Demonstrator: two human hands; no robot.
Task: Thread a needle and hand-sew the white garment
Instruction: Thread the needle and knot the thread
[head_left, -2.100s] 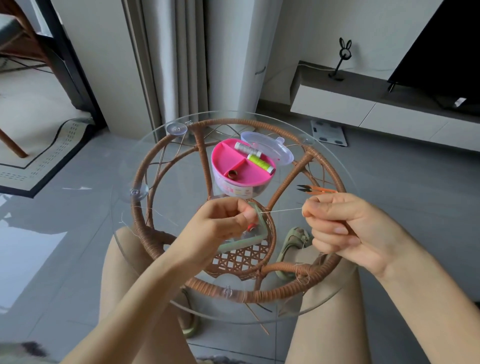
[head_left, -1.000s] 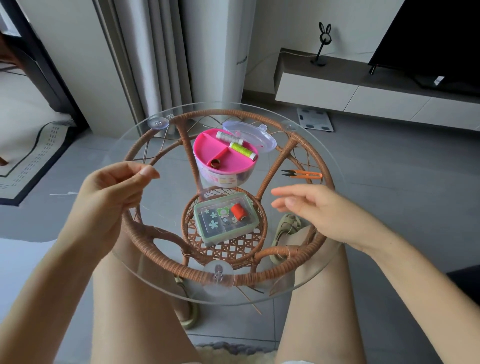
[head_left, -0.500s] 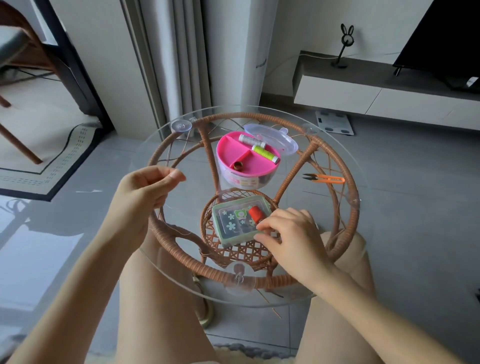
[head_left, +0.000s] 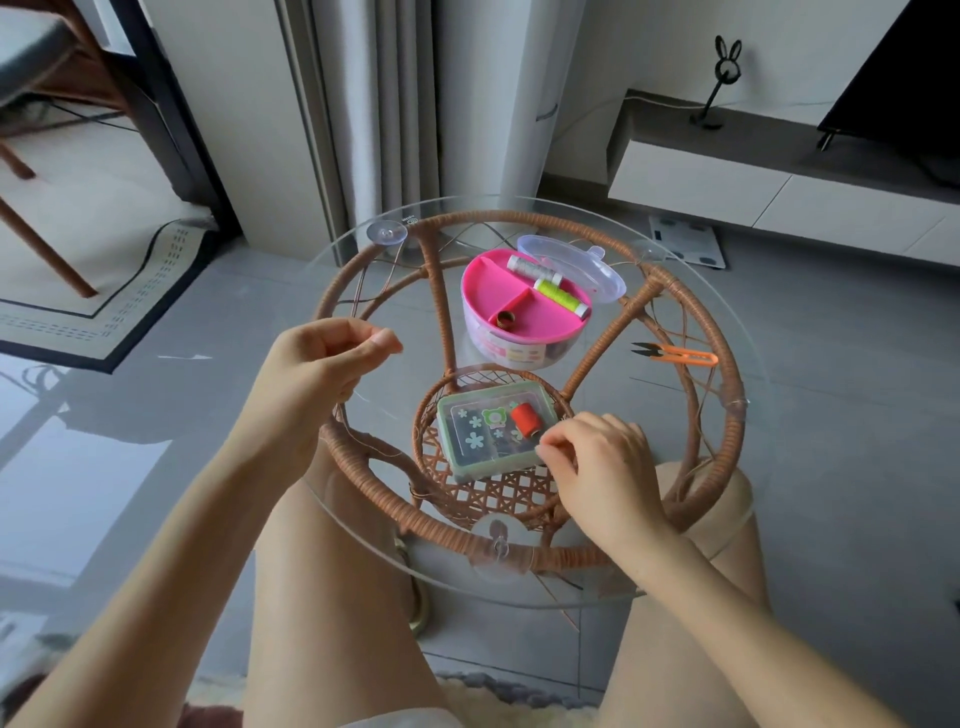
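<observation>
My left hand (head_left: 322, 374) is raised over the table's left side. Its thumb and forefinger pinch something very fine, seemingly the thread, which is too thin to make out. My right hand (head_left: 602, 467) is down on the right edge of the green plastic box (head_left: 478, 441), fingers curled and fingertips pinching at the edge beside the orange spool (head_left: 524, 421) lying on the box. The box sits on the glass above the rattan basket (head_left: 498, 493). I cannot make out the needle, and the white garment is not clearly in view.
The round glass table (head_left: 753, 467) on its rattan frame carries an open pink sewing kit (head_left: 519, 312) with grey and yellow-green spools and a thimble. Its clear lid (head_left: 576, 265) lies behind it. Orange snips (head_left: 675, 356) lie at the right. My knees are under the table's near edge.
Earlier both hands met at the centre with a thread stretched between them. My left hand drew away to the left, still pinching, and my right hand dropped onto the green box.
</observation>
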